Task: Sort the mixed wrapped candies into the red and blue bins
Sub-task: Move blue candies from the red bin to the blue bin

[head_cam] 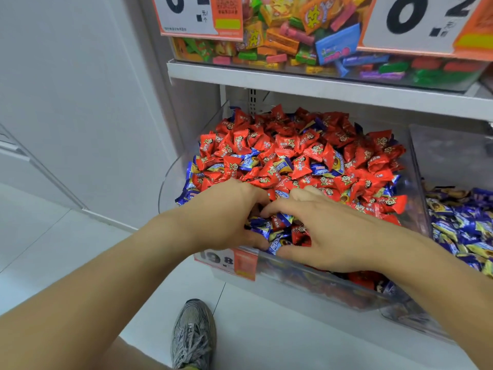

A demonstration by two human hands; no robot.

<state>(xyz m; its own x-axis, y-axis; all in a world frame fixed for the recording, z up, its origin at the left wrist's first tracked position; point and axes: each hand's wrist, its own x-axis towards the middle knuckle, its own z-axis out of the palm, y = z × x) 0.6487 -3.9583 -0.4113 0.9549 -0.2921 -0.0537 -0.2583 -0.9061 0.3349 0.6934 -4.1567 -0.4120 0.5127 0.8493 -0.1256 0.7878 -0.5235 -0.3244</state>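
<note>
A clear bin (170,180) on the lower shelf is heaped with red wrapped candies (301,148), with blue wrapped candies (320,169) mixed among them. To its right, a second clear bin (421,166) holds blue candies (461,231). Both my hands are in the front of the red bin. My left hand (226,214) curls around a cluster of blue candies (262,228) at the front edge. My right hand (328,231) lies spread beside it, fingers touching the same cluster. Whether either hand grips a candy is hidden by the fingers.
An upper shelf (293,81) carries a bin of assorted colourful candy packs (282,36) with large price signs (192,14). A price tag (226,263) hangs on the red bin's front. A grey sneaker (193,335) stands on the white floor below.
</note>
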